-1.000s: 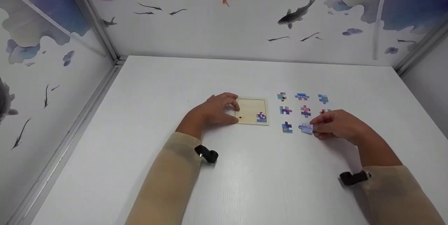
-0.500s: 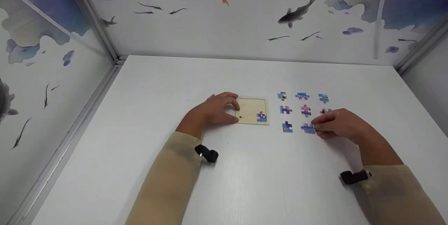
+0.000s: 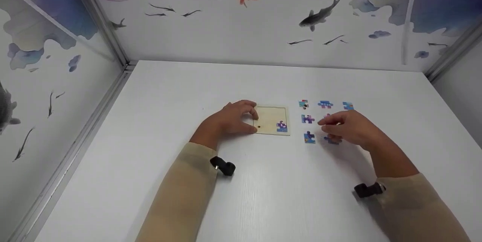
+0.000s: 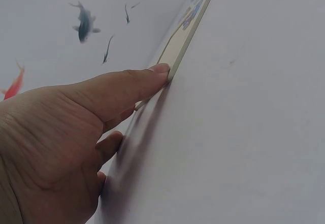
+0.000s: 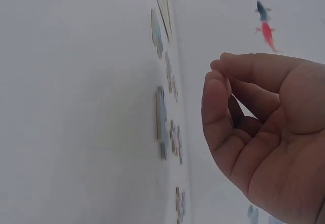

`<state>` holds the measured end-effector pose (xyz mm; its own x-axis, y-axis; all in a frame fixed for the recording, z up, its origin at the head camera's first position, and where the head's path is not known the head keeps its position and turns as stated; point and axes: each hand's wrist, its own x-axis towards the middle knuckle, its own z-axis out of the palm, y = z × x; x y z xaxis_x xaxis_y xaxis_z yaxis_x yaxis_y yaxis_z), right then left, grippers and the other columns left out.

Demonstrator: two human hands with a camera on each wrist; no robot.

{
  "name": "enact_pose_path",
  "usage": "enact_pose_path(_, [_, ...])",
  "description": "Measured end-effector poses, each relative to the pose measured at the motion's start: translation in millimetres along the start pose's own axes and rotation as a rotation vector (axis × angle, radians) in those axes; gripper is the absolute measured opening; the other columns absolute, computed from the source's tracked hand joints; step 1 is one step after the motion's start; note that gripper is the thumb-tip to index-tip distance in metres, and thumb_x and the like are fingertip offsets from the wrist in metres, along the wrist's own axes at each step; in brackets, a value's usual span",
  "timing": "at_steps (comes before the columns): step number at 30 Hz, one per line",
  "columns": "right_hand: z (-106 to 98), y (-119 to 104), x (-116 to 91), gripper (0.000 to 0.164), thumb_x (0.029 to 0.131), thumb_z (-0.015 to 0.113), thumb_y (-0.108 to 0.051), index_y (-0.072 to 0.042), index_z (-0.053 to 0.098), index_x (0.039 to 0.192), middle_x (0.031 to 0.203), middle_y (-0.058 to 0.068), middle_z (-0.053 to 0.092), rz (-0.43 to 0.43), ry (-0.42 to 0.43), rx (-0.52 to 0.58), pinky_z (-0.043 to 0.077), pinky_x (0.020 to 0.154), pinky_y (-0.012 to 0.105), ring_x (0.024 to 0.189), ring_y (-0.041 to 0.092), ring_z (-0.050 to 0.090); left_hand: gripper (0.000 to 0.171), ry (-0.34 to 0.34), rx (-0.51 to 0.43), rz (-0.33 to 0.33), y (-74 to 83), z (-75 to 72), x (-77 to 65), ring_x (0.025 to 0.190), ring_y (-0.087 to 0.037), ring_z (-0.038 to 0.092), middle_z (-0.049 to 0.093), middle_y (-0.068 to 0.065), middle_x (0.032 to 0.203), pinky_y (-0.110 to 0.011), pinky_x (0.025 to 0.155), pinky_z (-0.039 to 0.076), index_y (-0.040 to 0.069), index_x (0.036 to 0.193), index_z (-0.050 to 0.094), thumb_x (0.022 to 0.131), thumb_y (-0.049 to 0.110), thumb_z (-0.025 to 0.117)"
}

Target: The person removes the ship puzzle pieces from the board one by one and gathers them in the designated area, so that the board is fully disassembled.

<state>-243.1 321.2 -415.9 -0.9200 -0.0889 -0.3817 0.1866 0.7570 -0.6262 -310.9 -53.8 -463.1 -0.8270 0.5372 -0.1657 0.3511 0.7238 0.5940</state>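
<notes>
My left hand point(image 3: 234, 118) grips the left side of a square wooden puzzle tray point(image 3: 269, 116). In the left wrist view its thumb point(image 4: 129, 88) presses the near edge of the tray. One purple-and-blue jigsaw piece point(image 3: 281, 127) lies in the tray's lower right corner. To the right, my right hand point(image 3: 348, 128) hovers over several loose jigsaw pieces, fingers loosely bent and nothing visible between them. Beneath it, a blue jigsaw piece point(image 3: 331, 141) is partly covered. The right wrist view shows the pieces point(image 5: 161, 120) flat on the table, apart from the fingers.
Other jigsaw pieces lie in rough rows: a blue one point(image 3: 325, 104) at the back, a purple one point(image 3: 307, 119) and a purple-blue one point(image 3: 309, 137) nearest the tray. The white table point(image 3: 241, 197) meets fish-patterned walls point(image 3: 241, 35) at the back and left.
My right hand first turned the blue piece into line in the front row, then let go, rose and moved left over the pieces. The left hand and tray have stayed in place.
</notes>
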Motion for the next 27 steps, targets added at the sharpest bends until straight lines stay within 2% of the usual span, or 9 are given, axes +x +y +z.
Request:
enact_pose_path(9, [18.7,-42.7,19.0,0.036,0.104,0.070,-0.032,-0.019,0.071,0.138,0.123,0.010,0.071,-0.105,-0.024,0.023,0.062,0.101,0.044,0.108,0.026,0.076,0.027,0.001,0.014,0.007,1.5,0.8,0.3,0.164,-0.019,0.030,0.041,0.010,0.170,-0.052,0.139,0.003,0.030,0.119,0.069,0.094,0.037,0.079])
enact_pose_path(15, [32.8,-65.4,35.6,0.034,0.105,0.068,-0.024,-0.016,0.070,0.138,0.123,0.010,0.071,-0.114,-0.062,0.064,0.060,0.106,0.045,0.110,0.026,0.077,0.027,-0.001,0.020,0.030,0.0,-1.1,-0.1,0.164,-0.019,0.031,0.041,0.008,0.171,-0.055,0.138,0.004,0.028,0.118,0.070,0.094,0.037,0.079])
enact_pose_path(22, [48.6,-70.7,44.9,0.029,0.103,0.070,-0.022,-0.019,0.075,0.132,0.125,0.007,0.069,-0.089,-0.067,0.029,0.062,0.098,0.036,0.107,0.023,0.072,0.029,-0.010,0.027,0.041,-0.1,-1.4,1.4,0.164,-0.020,0.031,0.041,0.006,0.171,-0.058,0.138,0.005,0.026,0.119,0.070,0.094,0.038,0.079])
enact_pose_path(27, [57.3,-66.5,48.2,0.030,0.103,0.070,-0.026,-0.024,0.075,0.132,0.123,0.005,0.069,-0.055,-0.056,-0.027,0.054,0.101,0.041,0.111,0.023,0.064,0.028,-0.009,0.024,0.031,0.8,-1.4,1.1,0.165,-0.020,0.029,0.041,0.007,0.171,-0.056,0.138,0.005,0.028,0.119,0.070,0.094,0.038,0.079])
